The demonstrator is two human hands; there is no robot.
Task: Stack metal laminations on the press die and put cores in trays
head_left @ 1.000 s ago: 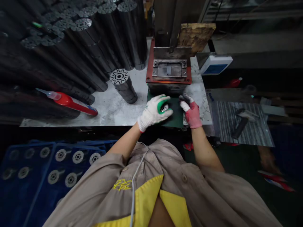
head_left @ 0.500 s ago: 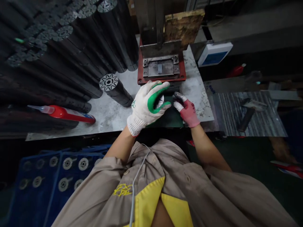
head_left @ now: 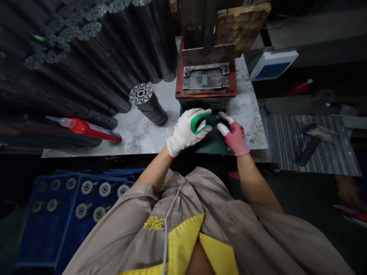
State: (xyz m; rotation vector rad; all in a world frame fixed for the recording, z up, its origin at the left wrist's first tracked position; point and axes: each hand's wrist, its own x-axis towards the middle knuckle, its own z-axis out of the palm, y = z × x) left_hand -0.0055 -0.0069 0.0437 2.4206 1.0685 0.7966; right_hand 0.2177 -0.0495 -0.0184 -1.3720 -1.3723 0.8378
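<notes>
In the head view my left hand (head_left: 189, 128), in a white glove with a green palm, curls around a shiny round metal part (head_left: 202, 125); the fingers hide most of it. Just to its right is my right hand (head_left: 234, 135), in a pink glove with pale and blackened fingertips. Its fingers are bent, thumb and forefinger apart, and nothing shows between them. Both hands are over a dark green mat (head_left: 215, 143) at the bench's front edge. Beyond them sits a metal fixture (head_left: 205, 79) on a red base. A dark slotted cylinder stack (head_left: 151, 107) stands left of my left hand.
Rows of dark cylinder stacks (head_left: 126, 49) fill the bench's back left. A red glue bottle (head_left: 91, 130) lies before them. Blue trays (head_left: 43, 229) with slotted metal parts are lower left. At right are a white-framed screen (head_left: 272, 65) and a hammer (head_left: 309, 149) on a ridged sheet.
The view has shifted, so the bench and fixture appear slightly further right and the hands too. My left hand keeps its curl around the metal part; my right hand stays close beside it.
</notes>
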